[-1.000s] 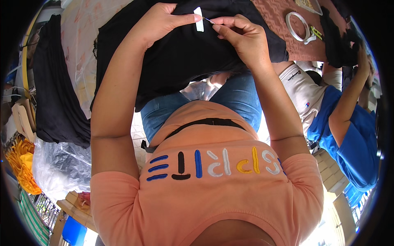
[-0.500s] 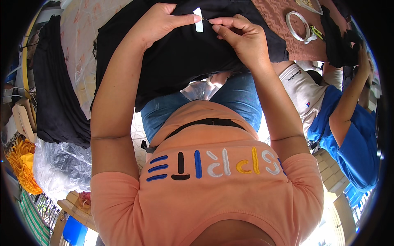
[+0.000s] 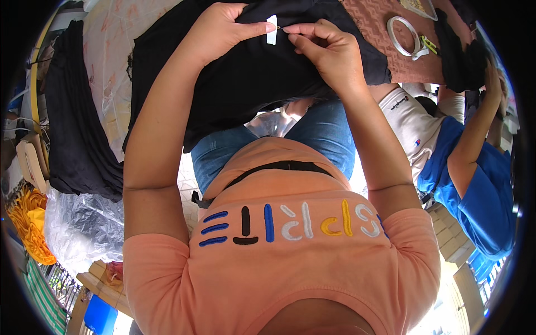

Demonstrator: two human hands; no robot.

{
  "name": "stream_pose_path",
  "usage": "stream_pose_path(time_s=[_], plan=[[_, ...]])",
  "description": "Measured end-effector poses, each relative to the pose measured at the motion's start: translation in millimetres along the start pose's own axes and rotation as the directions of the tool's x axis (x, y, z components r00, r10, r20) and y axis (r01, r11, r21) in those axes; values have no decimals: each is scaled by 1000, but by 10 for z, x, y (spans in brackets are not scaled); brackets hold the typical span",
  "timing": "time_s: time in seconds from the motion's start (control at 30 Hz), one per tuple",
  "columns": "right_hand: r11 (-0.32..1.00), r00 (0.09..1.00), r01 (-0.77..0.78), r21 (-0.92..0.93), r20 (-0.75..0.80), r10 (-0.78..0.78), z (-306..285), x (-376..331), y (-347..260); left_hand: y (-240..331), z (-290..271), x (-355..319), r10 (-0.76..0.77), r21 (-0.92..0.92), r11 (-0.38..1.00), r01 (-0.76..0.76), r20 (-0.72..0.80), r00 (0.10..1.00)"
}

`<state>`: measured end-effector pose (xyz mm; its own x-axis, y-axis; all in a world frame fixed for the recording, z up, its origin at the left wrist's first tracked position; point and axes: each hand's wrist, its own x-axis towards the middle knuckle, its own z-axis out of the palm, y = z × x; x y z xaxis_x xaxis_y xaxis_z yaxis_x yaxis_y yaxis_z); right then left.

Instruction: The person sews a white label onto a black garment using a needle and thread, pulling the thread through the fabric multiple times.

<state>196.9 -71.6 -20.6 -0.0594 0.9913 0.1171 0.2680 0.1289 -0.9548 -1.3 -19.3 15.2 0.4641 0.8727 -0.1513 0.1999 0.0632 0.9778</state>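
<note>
A thin item (image 3: 281,28) is pinched between thumb and forefinger of the right hand (image 3: 329,49), just beside a white strip (image 3: 272,37) clamped under the left hand's (image 3: 226,26) thumb; black cloth (image 3: 251,75) is spread beneath.

And here's the desk (image 3: 406,72), brown and patterned on top; below and left of it, a sliver of pale tiled floor (image 3: 188,181); farther that way, a dark metal grille (image 3: 60,282); well below the desk, white light (image 3: 440,301) glaring!
</note>
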Motion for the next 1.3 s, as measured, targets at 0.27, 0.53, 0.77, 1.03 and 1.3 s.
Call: stream_pose_path(time_s=[0.27, 0.53, 0.77, 1.03, 1.3], plan=[[995, 998, -62, -72, -15, 61, -18, 98, -182, 269, 162, -63, 292, 513, 838, -184, -137, 946], [990, 955, 53, -132, 295, -12, -278, 628, -700, 379, 153, -94, 252, 509, 843, -173, -91, 963], [869, 620, -64, -491, 663, 420, -410, 1020, -693, 399, 143, -99, 301, 687, 713, -137, -125, 945], [944, 712, -304, -128, 628, 314, -347, 1028, -343, 332, 78, -54, 184, 489, 866, -106, -115, 976], [885, 557, -446, -136, 732, 393, -389, 1075, -239, 265, 18, 8, 31, 279, 960, -16, -50, 998]])
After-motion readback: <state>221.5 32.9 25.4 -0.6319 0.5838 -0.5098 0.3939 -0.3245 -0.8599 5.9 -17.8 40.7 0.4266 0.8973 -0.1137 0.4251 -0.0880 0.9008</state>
